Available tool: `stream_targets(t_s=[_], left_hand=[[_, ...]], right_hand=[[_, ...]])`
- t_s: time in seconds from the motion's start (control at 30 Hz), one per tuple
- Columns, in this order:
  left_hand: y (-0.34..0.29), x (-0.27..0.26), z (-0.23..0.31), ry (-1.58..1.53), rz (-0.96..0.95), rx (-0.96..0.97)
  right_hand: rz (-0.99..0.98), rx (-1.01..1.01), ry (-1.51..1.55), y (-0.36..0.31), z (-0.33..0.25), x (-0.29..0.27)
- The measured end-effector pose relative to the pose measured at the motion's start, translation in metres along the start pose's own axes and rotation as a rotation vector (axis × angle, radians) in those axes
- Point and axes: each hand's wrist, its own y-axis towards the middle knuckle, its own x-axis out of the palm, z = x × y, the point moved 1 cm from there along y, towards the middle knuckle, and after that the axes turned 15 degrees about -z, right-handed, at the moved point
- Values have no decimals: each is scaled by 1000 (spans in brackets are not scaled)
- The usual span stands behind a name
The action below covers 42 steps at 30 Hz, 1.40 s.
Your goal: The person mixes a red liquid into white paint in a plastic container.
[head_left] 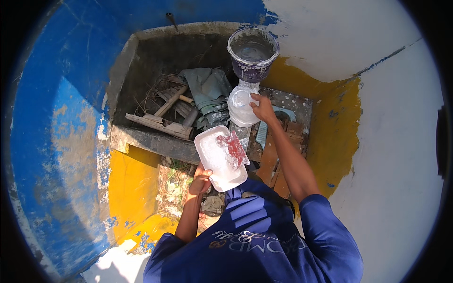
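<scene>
My left hand (pixel 200 179) grips the lower left edge of a shallow white tray (pixel 218 165), which is tilted toward me. White paste or powder coats the inside of the tray. A red flat piece smeared with white (pixel 232 149) lies across its right side. Past the tray, my right hand (pixel 263 107) has its thumb and fingers closed at the right edge of a whitish plastic container (pixel 242 112), which stands on a narrow ledge. A round, paler shape shows at its top. The exact hold of the fingertips is partly hidden.
A purple bucket (pixel 252 70) with grey water stands behind the container. To the left, a concrete basin (pixel 158 140) holds wood pieces (pixel 165 123) and a grey-green cloth (pixel 206 87). Bricks (pixel 271 162) and a light-blue plastic piece (pixel 262 134) lie below right. Painted walls close in both sides.
</scene>
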Motion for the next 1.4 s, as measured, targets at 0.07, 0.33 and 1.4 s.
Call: stream_targets(t_s=[0.07,0.33,1.4], left_hand=[[5,6,3,14,10,-24],[76,64,-19,42,-231,-103],[73,269,-262,-30,-1029,-1065]], right_hand=[[96,-16,-59,-10,-7,-3],[-120,216,80,-197,-146,-87],[959,1023,-178,-500,-112,-118]])
